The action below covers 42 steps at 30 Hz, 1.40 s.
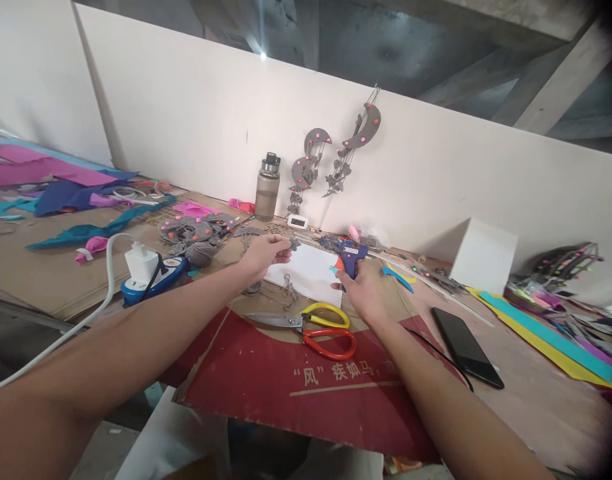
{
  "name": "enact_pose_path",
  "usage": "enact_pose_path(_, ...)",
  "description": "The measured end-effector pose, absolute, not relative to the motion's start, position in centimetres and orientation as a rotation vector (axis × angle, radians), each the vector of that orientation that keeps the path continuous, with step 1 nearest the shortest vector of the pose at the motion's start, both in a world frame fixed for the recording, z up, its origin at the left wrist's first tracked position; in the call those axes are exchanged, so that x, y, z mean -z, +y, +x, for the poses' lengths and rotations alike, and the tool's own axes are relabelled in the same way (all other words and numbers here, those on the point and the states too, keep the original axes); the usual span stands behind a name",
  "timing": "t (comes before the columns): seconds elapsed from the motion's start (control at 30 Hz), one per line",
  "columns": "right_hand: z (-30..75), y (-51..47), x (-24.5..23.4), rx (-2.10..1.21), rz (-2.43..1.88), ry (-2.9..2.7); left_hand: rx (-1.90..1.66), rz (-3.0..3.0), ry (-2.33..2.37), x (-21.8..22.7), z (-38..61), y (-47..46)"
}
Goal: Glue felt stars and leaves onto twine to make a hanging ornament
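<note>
Near edge: red printed cardboard (246,383), scissors (302,322) lying flat on it, blades left, red and yellow handles right. Phone (466,347) lies right of the cardboard, beyond the right forearm.

Farther in, right hand (365,287) looks wrapped round the grip of a blue glue gun (355,253), above the right side of a white sheet (311,272); finger pressure on the trigger, can't tell. Gun's long axis runs roughly left-right, front end left towards the other hand, rear right; exact tip lost in clutter. Probably rigid plastic, moderately light, front likely hot: take hold by the grip only.

Left hand (269,257) pinches a small grey piece (295,245) between thumb and fingertips, over the sheet's far left part. Piece sticks out right of the fingertips, towards the gun; own long axis too small to tell. Likely felt-like: very light, soft, bendy, not slippery; best held by an edge. Loose grey cord (288,293) at the sheet's near left.

Farther: bottle (267,190), white clock (298,221), then grey crescent ornaments (366,130) hanging against the pale wall (186,113).
</note>
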State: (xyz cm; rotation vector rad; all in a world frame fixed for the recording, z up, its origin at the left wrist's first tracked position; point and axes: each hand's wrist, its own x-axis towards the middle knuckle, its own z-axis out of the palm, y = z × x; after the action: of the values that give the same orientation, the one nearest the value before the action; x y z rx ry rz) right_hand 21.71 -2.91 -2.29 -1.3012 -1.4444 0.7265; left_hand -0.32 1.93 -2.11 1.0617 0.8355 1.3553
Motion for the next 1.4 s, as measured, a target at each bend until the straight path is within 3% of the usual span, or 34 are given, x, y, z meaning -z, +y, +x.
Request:
enact_pose_path(0.23,20.6,-4.6,2.0,-0.807,-1.038,-1.591,-1.35,0.923,0.804,1.6,0.1,1.3)
enact_pose_path(0.63,20.9,-5.5,1.8,-0.444,-1.22,-1.767,-1.352,0.921,0.713,1.3,0.5,0.5)
enact_pose_path(1.4,20.9,-5.3,2.2,-0.257,-1.237,-1.841,-1.352,0.843,0.648,0.8,1.0,-0.1)
